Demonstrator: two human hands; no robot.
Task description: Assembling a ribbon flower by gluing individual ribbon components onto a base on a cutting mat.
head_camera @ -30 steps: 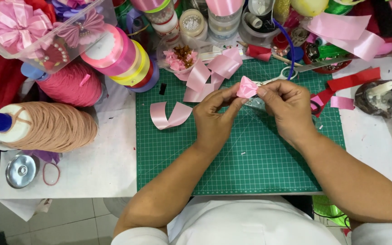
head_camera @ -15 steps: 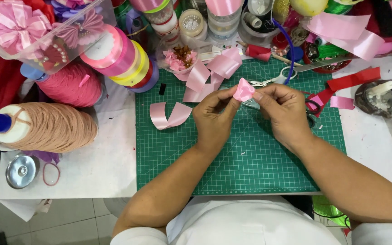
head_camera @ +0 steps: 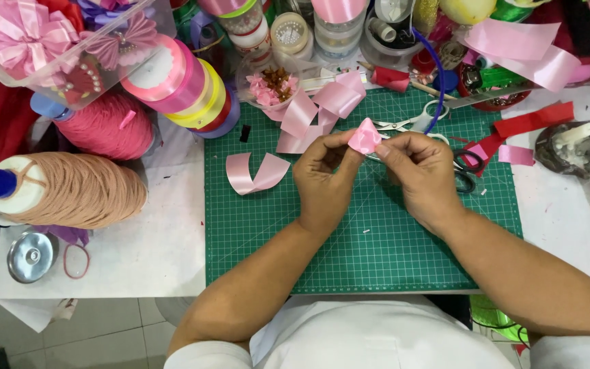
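A small folded piece of pink satin ribbon (head_camera: 364, 136) is pinched between the fingertips of my left hand (head_camera: 326, 174) and my right hand (head_camera: 421, 171). Both hands hover over a green cutting mat (head_camera: 349, 253). A curled strip of pink ribbon (head_camera: 255, 173) lies on the mat to the left of my left hand. More cut pink ribbon pieces (head_camera: 322, 109) lie just beyond my hands. Scissors (head_camera: 411, 124) rest on the mat behind my right hand, partly hidden by it.
Ribbon spools (head_camera: 179, 82) and a clear box of finished bows (head_camera: 42, 41) stand at the back left. Two thread cones, pink (head_camera: 104, 126) and tan (head_camera: 76, 191), lie on the left. Jars, red ribbon strips (head_camera: 530, 121) and a glue gun (head_camera: 582, 147) crowd the back and right.
The ribbon piece has been turned and folded tighter between my fingertips. My hands stay in about the same place over the mat.
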